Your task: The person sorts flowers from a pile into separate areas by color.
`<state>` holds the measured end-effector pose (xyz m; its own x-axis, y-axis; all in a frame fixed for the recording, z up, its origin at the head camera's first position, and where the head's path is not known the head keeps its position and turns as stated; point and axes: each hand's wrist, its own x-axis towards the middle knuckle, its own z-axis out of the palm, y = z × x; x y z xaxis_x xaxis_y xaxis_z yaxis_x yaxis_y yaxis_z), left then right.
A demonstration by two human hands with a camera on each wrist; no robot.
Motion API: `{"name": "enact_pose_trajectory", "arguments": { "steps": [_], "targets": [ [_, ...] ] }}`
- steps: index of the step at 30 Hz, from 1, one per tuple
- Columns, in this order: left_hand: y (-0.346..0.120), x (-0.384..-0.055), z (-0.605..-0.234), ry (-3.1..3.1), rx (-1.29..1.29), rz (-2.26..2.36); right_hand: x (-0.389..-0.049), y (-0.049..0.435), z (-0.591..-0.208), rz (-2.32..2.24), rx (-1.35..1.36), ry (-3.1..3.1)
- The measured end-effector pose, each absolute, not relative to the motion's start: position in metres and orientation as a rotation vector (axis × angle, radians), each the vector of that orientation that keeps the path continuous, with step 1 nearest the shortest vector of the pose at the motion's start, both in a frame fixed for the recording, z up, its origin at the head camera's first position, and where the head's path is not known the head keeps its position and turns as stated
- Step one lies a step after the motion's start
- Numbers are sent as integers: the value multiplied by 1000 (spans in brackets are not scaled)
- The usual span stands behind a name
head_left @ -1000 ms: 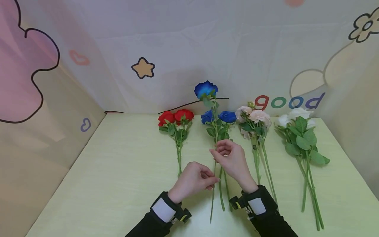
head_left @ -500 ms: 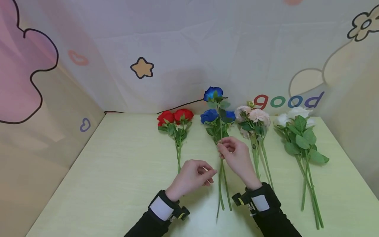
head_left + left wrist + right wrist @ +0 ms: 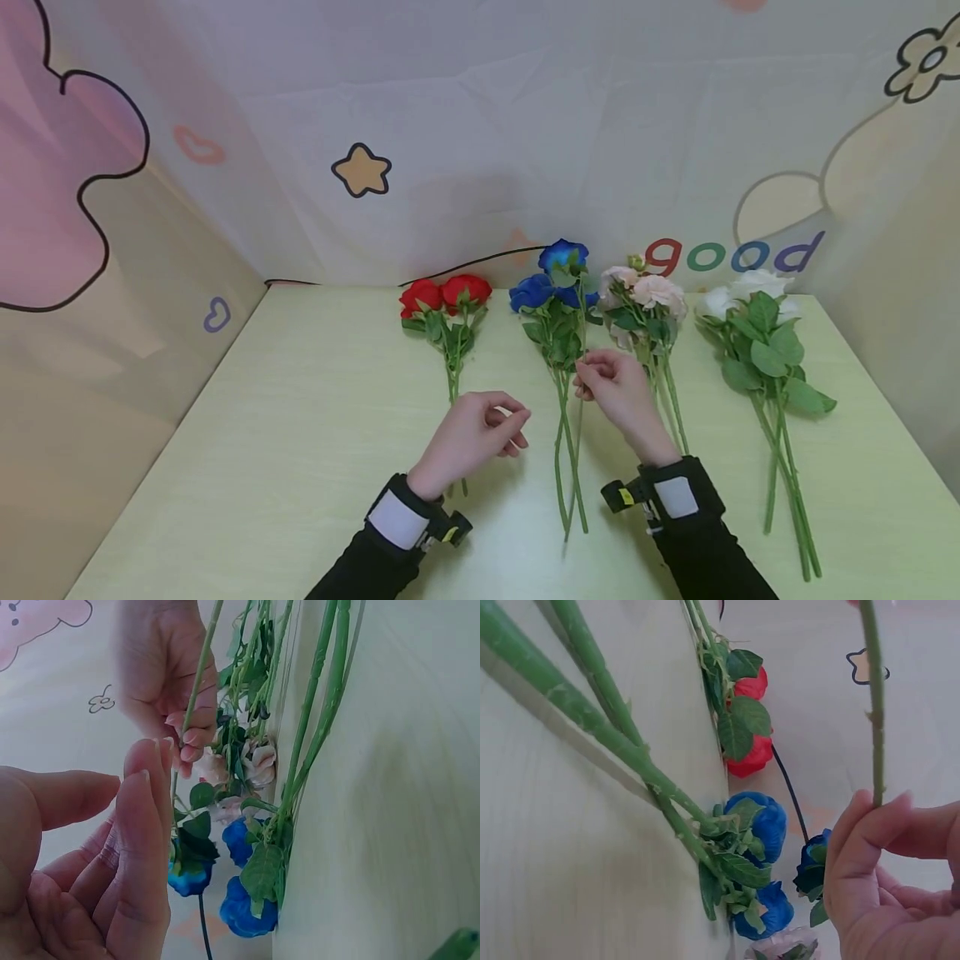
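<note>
My right hand [image 3: 618, 396] pinches the stem of a blue rose [image 3: 564, 253] between thumb and fingertips. In the right wrist view that green stem [image 3: 875, 712] rises from the fingers. The bloom is uppermost in the head view, overlapping two other blue roses [image 3: 531, 293] that lie on the table with stems crossing. My left hand [image 3: 471, 433] hovers left of these stems and holds nothing. Its thumb and fingers are loosely bent with a small gap between them, as the left wrist view shows. Behind that hand lie red roses [image 3: 465, 291], their stems partly hidden.
Right of the blue roses are pale pink flowers [image 3: 658, 296], partly behind my right hand. Further right lie white roses [image 3: 759, 286] with broad leaves. A printed cloth backdrop [image 3: 465, 125] stands along the back of the pale table [image 3: 285, 433].
My right hand has carried the blue rose rightward and lower, over the other blue roses. My left hand, near its stem at first, has drawn away to the left.
</note>
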<state>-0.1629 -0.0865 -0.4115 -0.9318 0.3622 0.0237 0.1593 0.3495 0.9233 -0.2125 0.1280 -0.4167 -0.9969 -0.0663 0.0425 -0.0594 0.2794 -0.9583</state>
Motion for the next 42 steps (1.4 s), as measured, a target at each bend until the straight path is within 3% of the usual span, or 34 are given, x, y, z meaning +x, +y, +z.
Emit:
{"name": "enact_pose_trajectory", "arguments": {
  "steps": [26,42],
  "targets": [
    [-91,-165,-410,2455,435,1605,-215,132,-434,-1370,-136,2663],
    [-88,-151,-379,2493,444,1564,-214,130,-436,-1342,-202,2737]
  ]
}}
